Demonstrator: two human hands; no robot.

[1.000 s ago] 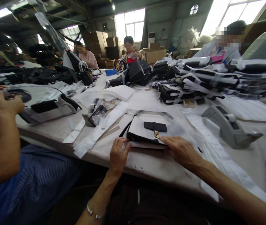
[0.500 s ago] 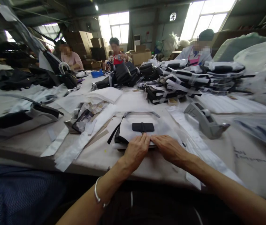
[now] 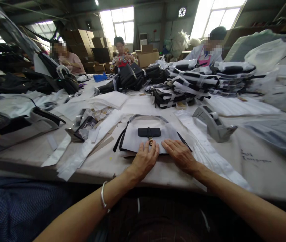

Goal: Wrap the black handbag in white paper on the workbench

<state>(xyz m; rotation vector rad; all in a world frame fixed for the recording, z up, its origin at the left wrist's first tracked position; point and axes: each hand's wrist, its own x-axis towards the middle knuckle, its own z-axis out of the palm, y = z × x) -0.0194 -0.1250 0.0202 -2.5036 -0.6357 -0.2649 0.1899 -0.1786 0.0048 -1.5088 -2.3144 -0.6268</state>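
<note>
Left hand [image 3: 145, 156] and right hand [image 3: 179, 155] have drawn apart since the earlier frame, uncovering the gold clasp [image 3: 150, 140], which looks settled; both, fingers loosely spread and gripping nothing, rest along the white-wrapped black handbag's [image 3: 155, 132] near edge on the counter [image 3: 92, 169].

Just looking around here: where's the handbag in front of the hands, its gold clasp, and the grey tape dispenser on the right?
Handbag [image 3: 143, 132]: head view, on its black tab.
Gold clasp [image 3: 150, 140]: head view, middle of its metal.
Grey tape dispenser [image 3: 211, 129]: head view, side of its body.
</note>
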